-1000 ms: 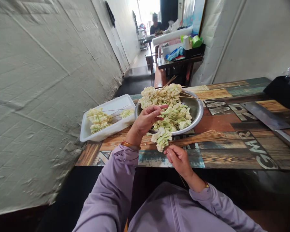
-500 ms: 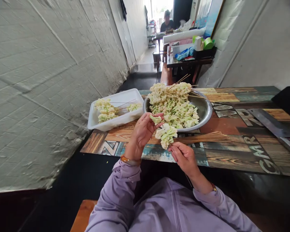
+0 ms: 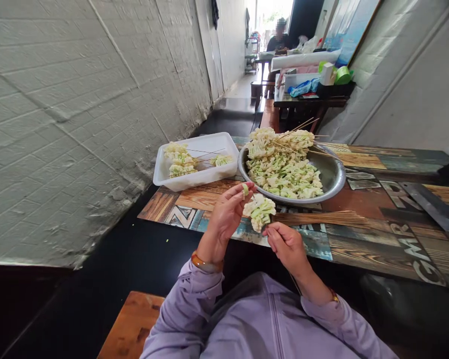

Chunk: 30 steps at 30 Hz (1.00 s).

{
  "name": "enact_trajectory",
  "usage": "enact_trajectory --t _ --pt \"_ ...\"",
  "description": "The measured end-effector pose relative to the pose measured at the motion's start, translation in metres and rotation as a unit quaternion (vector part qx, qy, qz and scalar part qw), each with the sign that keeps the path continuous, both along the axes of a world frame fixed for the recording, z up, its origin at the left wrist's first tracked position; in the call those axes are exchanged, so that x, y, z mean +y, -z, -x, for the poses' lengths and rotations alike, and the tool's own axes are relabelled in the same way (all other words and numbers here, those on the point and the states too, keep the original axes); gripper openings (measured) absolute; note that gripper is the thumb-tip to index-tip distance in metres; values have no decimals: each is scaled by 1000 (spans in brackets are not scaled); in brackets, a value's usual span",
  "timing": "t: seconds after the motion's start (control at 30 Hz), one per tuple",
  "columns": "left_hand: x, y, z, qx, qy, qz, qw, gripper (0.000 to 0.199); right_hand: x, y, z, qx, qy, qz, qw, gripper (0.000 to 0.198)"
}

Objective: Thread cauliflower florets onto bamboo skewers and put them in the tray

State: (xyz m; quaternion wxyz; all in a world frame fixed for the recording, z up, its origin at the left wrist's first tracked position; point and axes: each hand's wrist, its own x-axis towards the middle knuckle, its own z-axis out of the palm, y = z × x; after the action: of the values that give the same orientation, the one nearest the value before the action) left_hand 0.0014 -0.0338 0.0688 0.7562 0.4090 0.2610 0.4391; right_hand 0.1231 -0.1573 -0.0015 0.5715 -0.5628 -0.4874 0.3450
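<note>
Between the fingertips of my left hand [image 3: 226, 212] is a small cauliflower floret [image 3: 245, 190], its pale green stem showing. My right hand [image 3: 286, 247] is closed round a skewer, whose thin end shows below the wrist; several florets are bunched at its top as a cauliflower skewer [image 3: 261, 212]. The two hands are close together but apart, in front of a metal bowl [image 3: 338, 187] heaped with loose florets [image 3: 284, 174]. Finished-looking skewers of cauliflower [image 3: 273, 139] lie across the heap. A white plastic tray [image 3: 209, 175] left of the bowl holds more skewered cauliflower [image 3: 181, 159].
A bundle of bare bamboo skewers [image 3: 325, 218] lies before the bowl on the patterned wooden table [image 3: 362, 244]. At right rests a cleaver [image 3: 430, 202]. A wooden stool [image 3: 130, 324] is at lower left. Far back, a person [image 3: 279, 40] sits behind a cluttered table [image 3: 314, 102].
The camera view has swung left, so the scene sits further right. My left hand has turned the floret between its fingertips, while my right hand still grips the skewer.
</note>
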Motion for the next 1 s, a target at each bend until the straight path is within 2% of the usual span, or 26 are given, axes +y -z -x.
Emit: enact_trajectory --t 0.23,0.4,0.57,0.73,0.83,0.93,1.0 --pt "-8 2 8 -4 -40 -17 999 48 -3 -3 7 -25 -17 -3 1000 32" --pt "-10 2 16 31 -36 -32 998 30 -5 -3 9 -25 -14 6 1000 33" --pt "-8 5 20 40 -45 -61 996 27 -7 -2 9 -18 -19 0 1000 31" --pt "-4 8 22 139 -108 -170 970 26 -8 -3 9 -19 -20 8 1000 31" --pt "-2 8 24 203 -109 -227 946 17 -7 -3 8 -15 -24 12 1000 32" --pt "1 10 23 223 -129 -226 939 8 -7 -4 8 -13 -27 10 999 31" --pt "2 12 21 205 -163 -210 942 10 -7 -5 8 -14 -27 9 1000 31"
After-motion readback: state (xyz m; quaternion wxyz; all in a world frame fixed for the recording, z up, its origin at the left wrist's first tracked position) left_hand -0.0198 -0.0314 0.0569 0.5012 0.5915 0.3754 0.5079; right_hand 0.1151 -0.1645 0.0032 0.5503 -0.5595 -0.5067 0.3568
